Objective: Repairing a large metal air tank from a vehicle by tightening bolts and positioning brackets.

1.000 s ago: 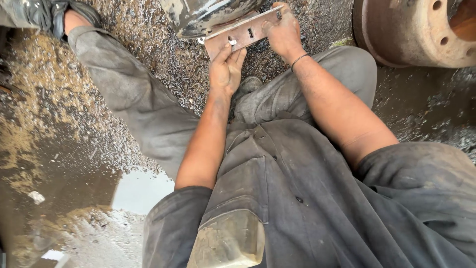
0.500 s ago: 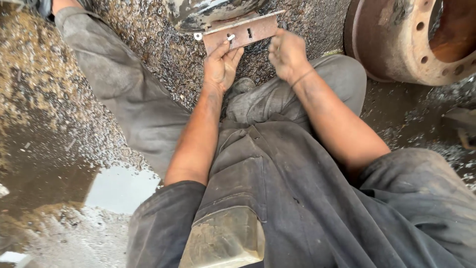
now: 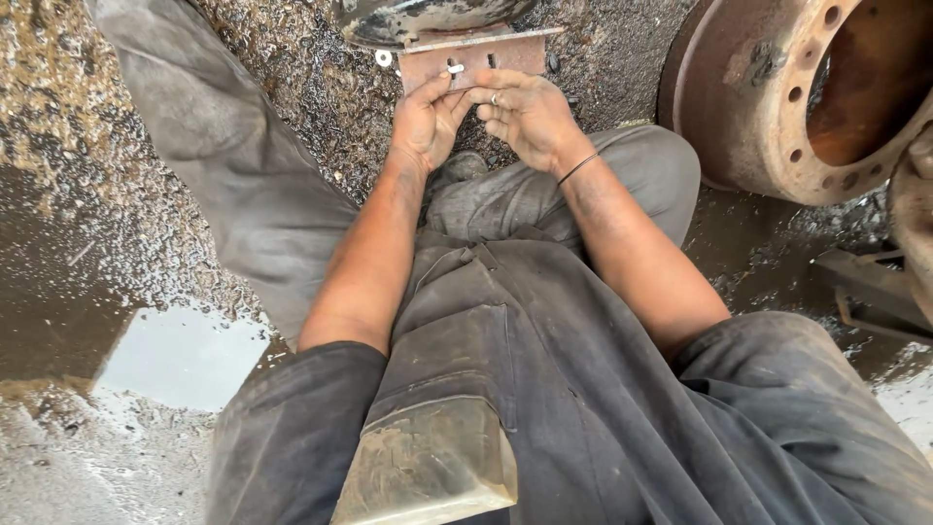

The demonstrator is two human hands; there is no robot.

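rusty slotted plate (image 3: 473, 60) before both hands, left hand (image 3: 425, 122) and right hand (image 3: 528, 115) perhaps pinching small hardware

Both bare forearms are reaching forward from rolled dark sleeves and converging, with the wrists close together. The left hand (image 3: 426, 122) is turning palm toward the right, its fingers curled and its thumb and forefinger pinching together at the tip. The right hand (image 3: 530, 115) is facing it, fingers loosely bent, fingertips meeting the left ones. A thin band is circling the right wrist.
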